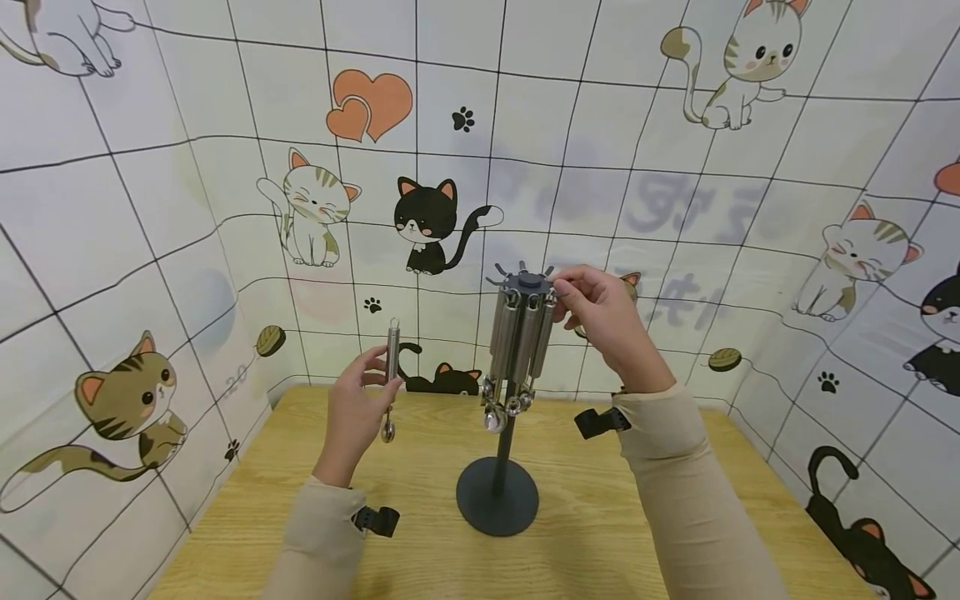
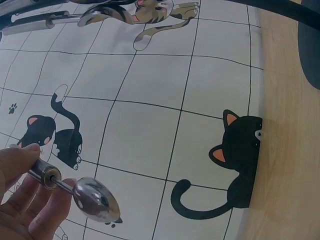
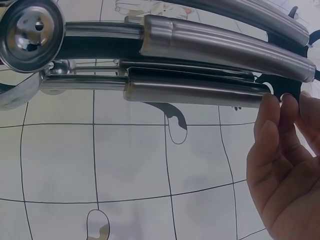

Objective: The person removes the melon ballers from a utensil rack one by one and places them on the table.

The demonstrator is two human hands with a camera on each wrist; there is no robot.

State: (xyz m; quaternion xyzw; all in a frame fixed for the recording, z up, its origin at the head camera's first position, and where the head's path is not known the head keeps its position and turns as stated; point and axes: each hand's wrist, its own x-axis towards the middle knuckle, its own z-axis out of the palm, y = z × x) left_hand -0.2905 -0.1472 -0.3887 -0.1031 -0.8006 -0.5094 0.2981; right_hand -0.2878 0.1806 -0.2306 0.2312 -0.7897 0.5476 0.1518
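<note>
My left hand (image 1: 356, 410) holds a steel melon baller (image 1: 393, 354) upright by its thick handle, thumb on one side and fingers on the other. Its small rounded bowl (image 2: 96, 200) points away from the hand in the left wrist view. A dark grey hanging rack (image 1: 497, 502) stands on the table, with several similar melon ballers (image 1: 517, 333) hanging bowl-down from its hooks. At the rack's right side my right hand (image 1: 607, 323) pinches the top end of one hanging melon baller (image 3: 195, 91), close to its hook. The fingertips partly hide that end.
The rack's round base rests on a wooden table (image 1: 408, 533). White cloth walls (image 1: 442, 308) with a grid and cat prints rise behind and beside the table. Each wrist wears a black strap (image 1: 600, 422).
</note>
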